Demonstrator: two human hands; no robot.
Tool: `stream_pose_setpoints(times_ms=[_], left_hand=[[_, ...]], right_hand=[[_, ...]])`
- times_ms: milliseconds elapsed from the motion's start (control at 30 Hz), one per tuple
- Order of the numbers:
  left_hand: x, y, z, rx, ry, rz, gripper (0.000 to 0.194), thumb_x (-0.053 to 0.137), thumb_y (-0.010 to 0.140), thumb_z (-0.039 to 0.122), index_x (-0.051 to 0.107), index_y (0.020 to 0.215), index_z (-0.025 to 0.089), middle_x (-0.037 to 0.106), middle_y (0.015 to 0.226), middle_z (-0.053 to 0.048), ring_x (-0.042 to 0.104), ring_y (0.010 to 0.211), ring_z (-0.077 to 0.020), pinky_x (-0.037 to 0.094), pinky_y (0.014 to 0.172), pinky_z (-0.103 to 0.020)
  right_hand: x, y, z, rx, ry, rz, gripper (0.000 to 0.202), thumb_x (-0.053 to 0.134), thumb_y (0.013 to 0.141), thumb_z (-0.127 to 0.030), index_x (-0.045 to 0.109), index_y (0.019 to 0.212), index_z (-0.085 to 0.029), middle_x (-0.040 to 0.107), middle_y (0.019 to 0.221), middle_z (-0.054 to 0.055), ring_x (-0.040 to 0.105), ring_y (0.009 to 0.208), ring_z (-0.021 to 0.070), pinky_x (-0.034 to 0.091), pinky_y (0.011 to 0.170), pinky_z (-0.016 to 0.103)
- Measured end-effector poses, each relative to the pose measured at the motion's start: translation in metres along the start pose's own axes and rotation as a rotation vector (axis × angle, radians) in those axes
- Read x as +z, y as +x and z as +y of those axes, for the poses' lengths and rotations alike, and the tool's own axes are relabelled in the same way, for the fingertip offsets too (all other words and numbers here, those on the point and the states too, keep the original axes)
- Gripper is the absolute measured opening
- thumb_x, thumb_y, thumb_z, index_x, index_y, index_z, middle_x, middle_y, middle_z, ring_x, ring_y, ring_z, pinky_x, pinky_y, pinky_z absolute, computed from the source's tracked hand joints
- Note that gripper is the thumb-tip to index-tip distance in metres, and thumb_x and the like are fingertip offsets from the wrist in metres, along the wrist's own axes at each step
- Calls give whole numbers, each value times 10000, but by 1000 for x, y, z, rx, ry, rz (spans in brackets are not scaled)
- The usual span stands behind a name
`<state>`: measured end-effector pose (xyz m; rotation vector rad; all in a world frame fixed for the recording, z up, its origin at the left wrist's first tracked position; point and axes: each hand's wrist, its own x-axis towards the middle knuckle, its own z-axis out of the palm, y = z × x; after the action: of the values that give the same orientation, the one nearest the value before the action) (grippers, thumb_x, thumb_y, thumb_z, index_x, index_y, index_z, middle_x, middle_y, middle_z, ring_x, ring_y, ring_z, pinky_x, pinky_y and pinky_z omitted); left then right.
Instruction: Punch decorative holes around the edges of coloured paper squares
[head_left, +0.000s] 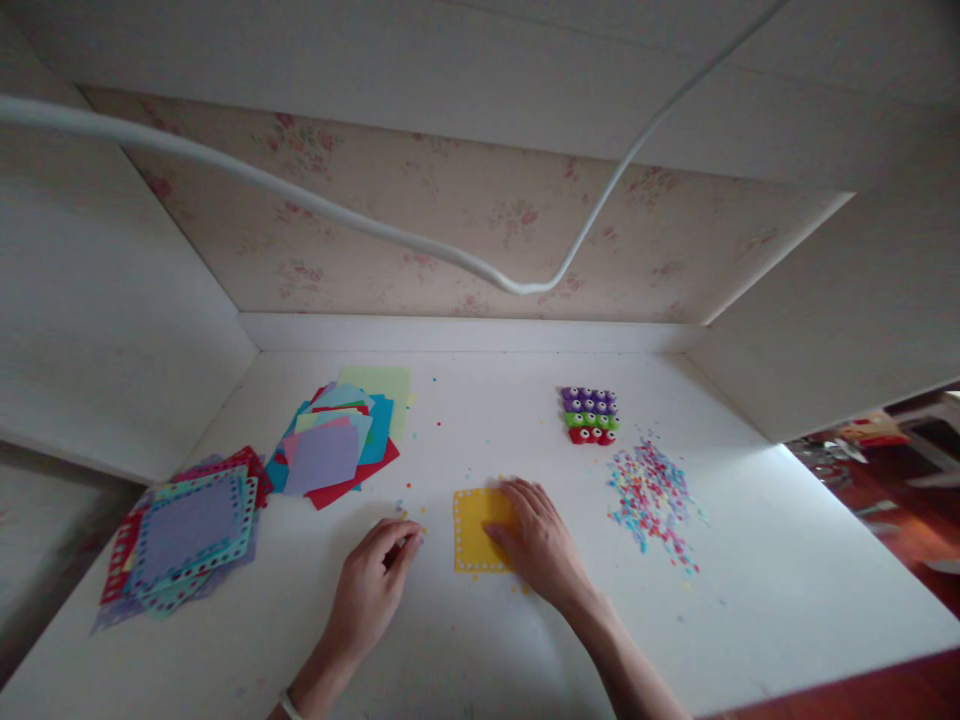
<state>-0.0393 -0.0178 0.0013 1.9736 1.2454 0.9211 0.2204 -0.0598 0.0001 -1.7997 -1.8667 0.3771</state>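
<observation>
A yellow paper square (476,535) with small holes punched along its edges lies flat at the front middle of the white table. My right hand (532,535) rests on its right part, fingers spread and flat. To the left, my left hand (382,570) hovers low over the table with thumb and fingertips pressed together; whatever they may hold is too small to name. A few tiny punched dots lie around the yellow paper and by my left fingertips.
Plain coloured papers (322,460) lie at the back left, hole-edged papers (195,525) at the far left. Purple, green and red eyed figures (591,415) stand right of centre, beside a confetti pile (652,495). A white cable (450,250) hangs across the view.
</observation>
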Motion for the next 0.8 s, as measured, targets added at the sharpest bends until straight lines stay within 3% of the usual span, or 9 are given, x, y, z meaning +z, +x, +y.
stream_pose_setpoints(times_ms=[167, 333, 467, 533, 600, 700, 800], left_hand=[[-1, -1, -1, -2, -17, 33, 267, 498, 981, 396, 688, 939, 214, 714, 879, -60, 704, 752, -187, 591, 665, -274], [0, 0, 1, -36, -48, -5, 243, 490, 986, 376, 669, 984, 211, 698, 955, -64, 695, 798, -178, 585, 671, -271], [2, -4, 16, 8, 67, -61, 208, 506, 978, 342, 642, 1073, 216, 690, 1015, -74, 685, 859, -200, 588, 733, -318], [3, -11, 27, 80, 183, -115, 237, 574, 942, 342, 632, 1141, 228, 684, 1083, -87, 665, 986, -244, 570, 856, -386], [5, -18, 37, 119, 290, -190, 373, 685, 864, 335, 617, 1218, 238, 671, 1154, -97, 637, 1063, -287, 545, 914, -433], [8, -25, 47, 86, 390, -317, 573, 796, 744, 252, 601, 1282, 235, 649, 1228, -96, 612, 1093, -310, 525, 935, -453], [12, -24, 53, 21, 418, -425, 548, 782, 729, 152, 631, 1249, 241, 644, 1233, -68, 587, 1118, -291, 488, 973, -437]], right_hand=[[3, 2, 5, 53, 46, 16, 543, 687, 843, -310, 532, 1360, -256, 678, 1223, 98, 600, 1178, 307, 408, 1087, 564], [3, 2, 4, 124, 200, 44, 423, 550, 892, -195, 556, 1311, -253, 691, 1067, 67, 686, 925, 210, 566, 868, 397], [-6, -5, -3, 97, 184, 77, 383, 600, 905, -291, 577, 1281, -225, 653, 1214, 108, 644, 1089, 253, 535, 945, 427], [-14, -11, -7, 87, 161, 53, 356, 607, 919, -367, 603, 1246, -224, 665, 1201, 108, 634, 1106, 266, 524, 962, 441], [-20, -17, -9, 107, 159, 24, 312, 568, 946, -401, 632, 1196, -225, 699, 1101, 94, 667, 997, 250, 552, 902, 425], [-24, -24, -9, 161, 185, 3, 304, 515, 970, -411, 650, 1158, -214, 708, 1004, 83, 674, 861, 221, 588, 750, 360], [-22, -28, -7, 188, 218, 0, 313, 478, 987, -404, 660, 1144, -203, 704, 993, 85, 669, 851, 207, 580, 654, 298]])
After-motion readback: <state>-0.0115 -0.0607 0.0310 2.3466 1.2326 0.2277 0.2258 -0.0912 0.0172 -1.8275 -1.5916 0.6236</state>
